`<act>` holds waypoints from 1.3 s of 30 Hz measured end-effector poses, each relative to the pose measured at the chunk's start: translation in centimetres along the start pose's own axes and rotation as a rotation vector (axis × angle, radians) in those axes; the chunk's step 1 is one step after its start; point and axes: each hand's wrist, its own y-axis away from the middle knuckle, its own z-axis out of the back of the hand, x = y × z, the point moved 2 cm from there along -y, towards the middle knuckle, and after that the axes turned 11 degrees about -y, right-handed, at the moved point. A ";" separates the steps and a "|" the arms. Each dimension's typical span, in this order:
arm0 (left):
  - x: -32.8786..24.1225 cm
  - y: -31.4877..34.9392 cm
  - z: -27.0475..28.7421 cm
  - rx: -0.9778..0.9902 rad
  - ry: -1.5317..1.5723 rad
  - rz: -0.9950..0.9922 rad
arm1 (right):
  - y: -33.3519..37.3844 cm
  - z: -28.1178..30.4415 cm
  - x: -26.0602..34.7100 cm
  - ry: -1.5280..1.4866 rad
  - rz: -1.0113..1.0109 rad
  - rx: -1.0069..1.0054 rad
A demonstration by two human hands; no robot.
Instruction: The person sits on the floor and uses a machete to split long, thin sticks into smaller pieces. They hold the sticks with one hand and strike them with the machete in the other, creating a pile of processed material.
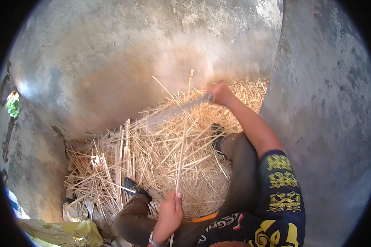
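Wrapped around the lower end of a long pale wooden strip (181,158), probably split bamboo, is my left hand (169,215), with the thumb lying along it. The strip stands up and away from me, leaning slightly right. My right hand (221,94) is closed on the handle of a large knife (175,111). Its blade points left, crosses near the upper part of the strip and is smeared by motion. Whether the blade touches the strip I cannot tell. A thick heap of shavings and thin strips (202,173) covers the ground between my legs.
Longer strips (123,144) lie bunched on the left of the heap. A grey wall (132,53) rises in front, and another wall (325,115) stands close on my right. At lower left is a crumpled yellowish plastic sack (66,232). My shoe (136,187) rests among the strips.
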 end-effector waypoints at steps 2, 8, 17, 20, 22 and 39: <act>-1.5 1.2 0.1 0.037 0.043 -0.030 | 0.6 0.5 -2.7 -0.122 -0.936 0.023; -0.9 0.0 -0.8 0.174 0.185 0.059 | 0.7 -1.2 0.2 -0.457 -1.025 0.247; -0.7 -1.1 -1.0 0.162 0.142 0.132 | 2.3 -0.8 -1.5 -0.094 -0.701 0.273; -0.5 -0.9 -0.1 0.079 0.127 0.129 | 1.4 0.4 -0.5 -0.023 -0.397 0.347; 0.0 -0.9 0.2 0.090 0.091 0.077 | 2.0 -1.0 -3.1 0.012 -0.663 0.278; 1.4 -4.9 -0.8 0.273 0.987 0.265 | 4.5 3.5 -4.2 -0.531 -1.073 -0.368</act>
